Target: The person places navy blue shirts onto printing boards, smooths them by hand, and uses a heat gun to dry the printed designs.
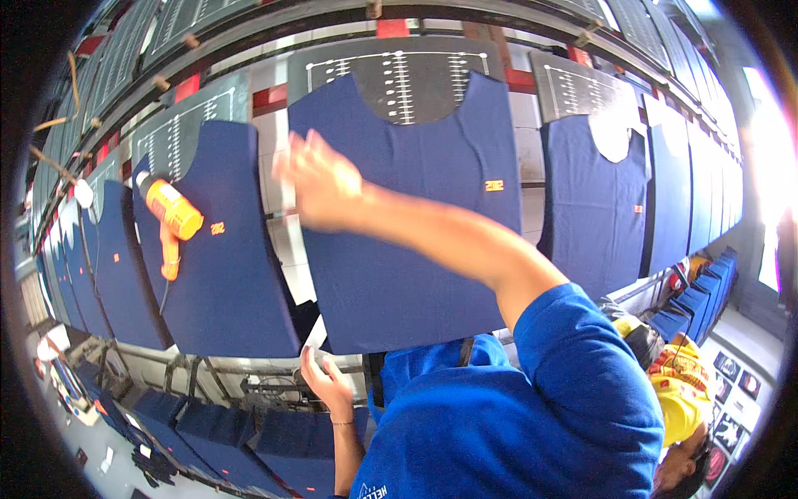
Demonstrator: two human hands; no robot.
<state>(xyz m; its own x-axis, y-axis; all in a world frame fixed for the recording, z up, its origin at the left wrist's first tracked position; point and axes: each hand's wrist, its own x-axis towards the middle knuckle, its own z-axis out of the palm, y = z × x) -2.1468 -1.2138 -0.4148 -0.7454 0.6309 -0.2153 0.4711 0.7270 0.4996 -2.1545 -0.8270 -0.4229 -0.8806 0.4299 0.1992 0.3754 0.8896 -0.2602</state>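
A navy garment panel [399,208] with a scooped neckline and a small orange print lies flat on a dark board [428,79] with white ruler marks. My right hand [320,183], slightly blurred, is over the panel's left edge with its fingers stretched out, holding nothing. My left hand [328,382] is low beside the panel's lower left corner, its fingers apart and nothing visible in them. To the left, an orange heat gun [173,214] rests on another navy panel [229,283], its cord hanging down toward the front.
More boards with navy panels run in a row to both sides, such as one panel [592,208] at right. A metal rail [465,15] runs behind. Navy pieces [208,437] hang below at left. A person in a yellow shirt [683,399] is at lower right.
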